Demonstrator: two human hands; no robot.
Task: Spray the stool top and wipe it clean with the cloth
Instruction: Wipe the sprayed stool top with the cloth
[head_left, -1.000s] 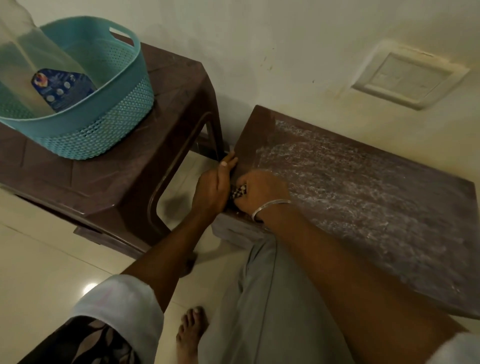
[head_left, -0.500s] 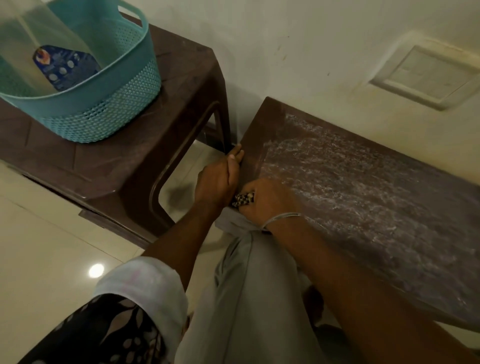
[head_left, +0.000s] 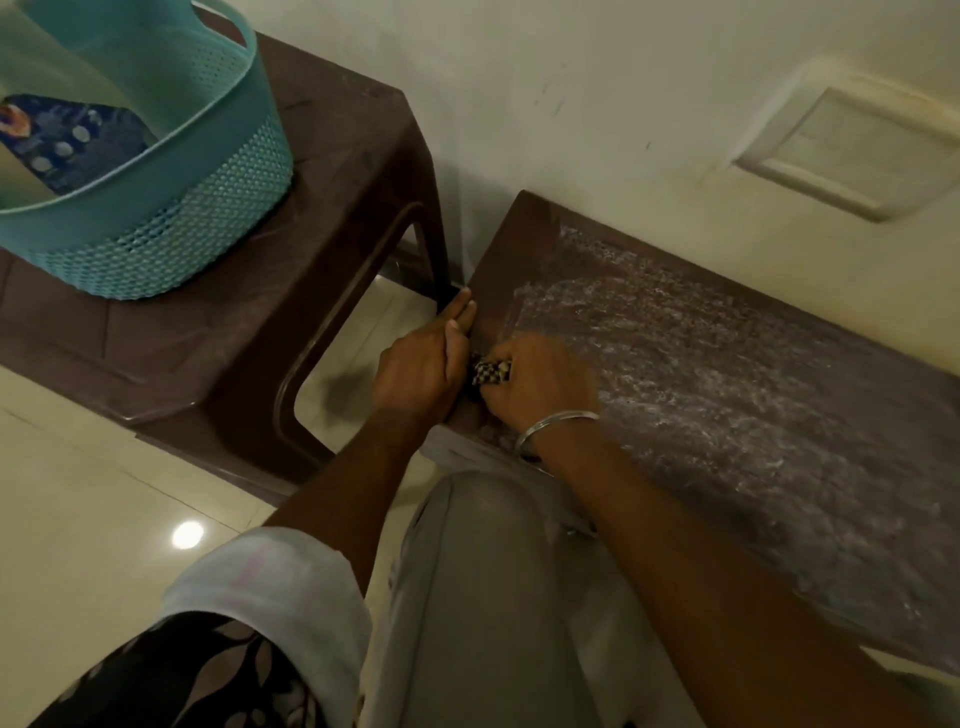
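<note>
The brown stool top (head_left: 727, 374) on the right carries a whitish foamy film over most of its surface. At its near left corner my right hand (head_left: 540, 387), with a metal bangle on the wrist, is closed around a small checkered cloth (head_left: 491, 371) pressed to the top. Only a bit of the cloth shows between my two hands. My left hand (head_left: 421, 371) grips the stool's left edge, fingers pointing along it toward the wall. A clear spray bottle with a blue label (head_left: 62, 140) stands in the basket at upper left.
A teal perforated basket (head_left: 208, 218) sits on a second brown stool (head_left: 218, 322) to the left. A cream wall with a recessed square plate (head_left: 857, 145) backs both stools. My grey-trousered knee (head_left: 493, 571) is against the stool's front; glossy tile floor (head_left: 78, 519) lies at lower left.
The view has shifted a little; both hands stay at the stool's near left corner, with the right hand and cloth working slightly back and forth there. The left hand keeps its hold on the edge.
</note>
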